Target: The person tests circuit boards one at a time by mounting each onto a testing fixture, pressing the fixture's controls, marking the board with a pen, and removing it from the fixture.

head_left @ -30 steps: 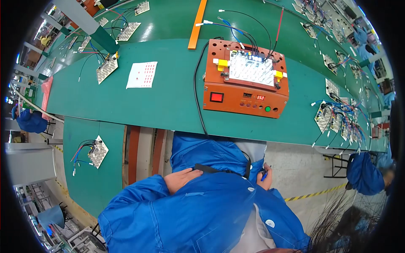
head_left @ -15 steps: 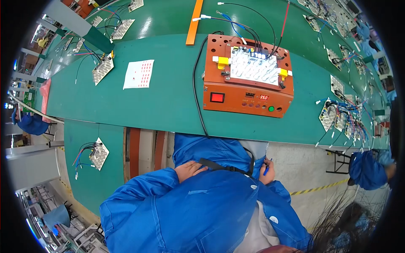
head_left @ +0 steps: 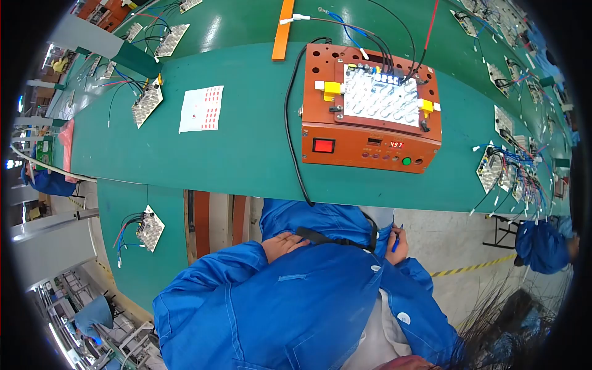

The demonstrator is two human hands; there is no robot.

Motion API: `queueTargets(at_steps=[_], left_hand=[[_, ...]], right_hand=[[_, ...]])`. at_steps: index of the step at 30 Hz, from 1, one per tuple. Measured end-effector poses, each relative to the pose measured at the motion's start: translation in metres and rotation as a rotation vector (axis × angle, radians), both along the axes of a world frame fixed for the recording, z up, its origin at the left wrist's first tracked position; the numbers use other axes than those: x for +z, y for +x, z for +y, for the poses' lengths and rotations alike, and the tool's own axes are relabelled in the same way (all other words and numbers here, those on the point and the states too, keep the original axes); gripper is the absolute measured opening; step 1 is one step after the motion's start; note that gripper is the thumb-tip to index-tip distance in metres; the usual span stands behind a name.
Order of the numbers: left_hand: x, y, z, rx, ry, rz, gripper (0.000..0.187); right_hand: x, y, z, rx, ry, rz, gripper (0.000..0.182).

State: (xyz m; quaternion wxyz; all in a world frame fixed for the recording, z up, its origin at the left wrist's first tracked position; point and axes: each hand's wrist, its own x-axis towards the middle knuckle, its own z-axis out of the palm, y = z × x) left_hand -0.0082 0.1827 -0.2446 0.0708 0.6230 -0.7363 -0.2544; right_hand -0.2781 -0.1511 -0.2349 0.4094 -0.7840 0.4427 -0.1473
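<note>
My left hand (head_left: 284, 246) lies flat on my lap beside a black strap (head_left: 312, 235), fingers stretched out and holding nothing. Down by my right thigh, my right hand (head_left: 399, 244) is closed around a blue pen (head_left: 396, 242). In front of me on the bench stands an orange test box (head_left: 364, 143) with a red switch, a green button and a red display that looks like 497. A white circuit board (head_left: 380, 102) rests on top of it between two yellow clamps, with black, blue and red wires rising from its far edge. Neither hand touches the box.
A sheet with red marks (head_left: 201, 110) lies left of the box. Wired boards sit at the left (head_left: 147, 103), on the side table (head_left: 150, 229) and in a cluster at right (head_left: 491, 168). A black cable (head_left: 288, 132) hangs over the bench edge. Other people in blue sit at both sides.
The display now reads about 497 instead of 350, and the bright glare on the board has dimmed. My view has shifted slightly; both hands stay in place.
</note>
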Motion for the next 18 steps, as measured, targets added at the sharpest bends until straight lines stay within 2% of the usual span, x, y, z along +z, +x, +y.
queueTargets(at_steps=[2, 4, 5, 7, 8, 10, 11, 12, 13, 14, 15, 16, 18], left_hand=[[-0.016, 0.000, 0.005, -0.008, 0.006, 0.000, 0.058], [-0.029, -0.001, 0.011, 0.100, -0.103, 0.321, 0.058], [-0.017, 0.005, 0.004, 0.100, -0.099, 0.320, 0.058], [0.020, 0.020, -0.021, 0.008, 0.484, 0.363, 0.056], [0.003, 0.014, -0.015, 0.009, 0.488, 0.364, 0.056], [-0.045, 0.000, 0.000, 0.455, 0.728, 1.197, 0.057], [-0.012, 0.012, -0.019, 0.458, 0.730, 1.194, 0.057], [0.051, 0.033, -0.056, 0.259, 0.852, 0.829, 0.059], [0.086, 0.044, -0.076, 0.061, 0.945, 0.459, 0.061], [0.021, 0.015, -0.080, 0.063, 0.950, 0.461, 0.061], [-0.038, 0.003, -0.052, 0.093, 0.510, 0.227, 0.060], [-0.082, -0.011, 0.054, 0.118, 0.070, -0.006, 0.059], [-0.062, 0.003, 0.045, 0.106, 0.127, 0.039, 0.058]], right_hand=[[0.008, 0.005, -0.002, 0.048, -0.021, 0.030, 0.019], [0.010, 0.008, -0.005, 0.066, -0.017, 0.015, 0.019], [0.009, 0.011, -0.006, 0.088, -0.020, -0.006, 0.020], [0.004, 0.012, -0.008, 0.087, -0.010, -0.018, 0.020], [0.003, 0.012, -0.008, 0.086, -0.003, -0.028, 0.021], [0.002, 0.015, -0.008, 0.076, 0.009, -0.016, 0.021], [0.002, 0.017, -0.008, 0.065, 0.017, -0.004, 0.022], [0.002, 0.019, -0.009, 0.065, 0.021, -0.004, 0.022], [0.002, 0.020, -0.010, 0.076, 0.032, -0.025, 0.023], [0.003, 0.022, -0.011, 0.086, 0.045, -0.045, 0.024], [0.004, 0.024, -0.011, 0.087, 0.049, -0.045, 0.024], [0.006, 0.026, -0.012, 0.099, 0.051, -0.032, 0.025], [0.005, 0.028, -0.014, 0.110, 0.056, -0.020, 0.025]])
